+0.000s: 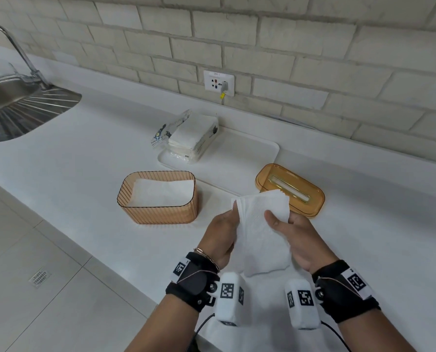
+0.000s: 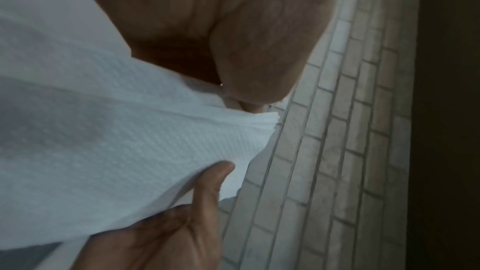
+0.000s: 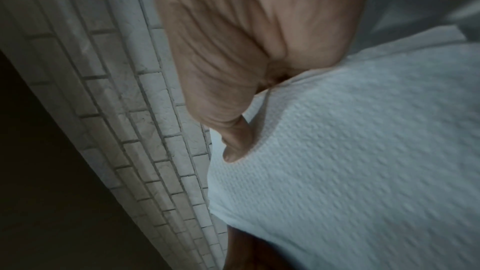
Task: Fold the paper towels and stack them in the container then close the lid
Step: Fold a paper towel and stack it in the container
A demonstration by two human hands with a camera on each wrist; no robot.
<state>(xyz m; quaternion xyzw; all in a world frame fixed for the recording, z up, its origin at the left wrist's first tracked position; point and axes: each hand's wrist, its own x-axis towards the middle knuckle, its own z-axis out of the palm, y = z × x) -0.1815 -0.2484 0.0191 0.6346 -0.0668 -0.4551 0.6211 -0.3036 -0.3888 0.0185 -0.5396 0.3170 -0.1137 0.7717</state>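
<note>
Above the near edge of the counter [image 1: 84, 148], the left hand [image 1: 220, 236] and right hand [image 1: 297, 240] each pinched a side of a paper towel [image 1: 260, 224], likely to square its fold. The open container [image 1: 158, 217] sat to the left, already holding towels; its lid [image 1: 291, 190] lay aside, right.

Right hand [image 3: 249, 52] pinches white paper towel [image 3: 350, 151] beside brick wall [image 3: 109, 89].

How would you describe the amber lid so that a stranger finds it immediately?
On the white countertop, look right of the flat white tray. The translucent amber plastic lid lies there, behind the held paper towel. Unlike the ribbed amber container, it is low, with a long slot.
</note>
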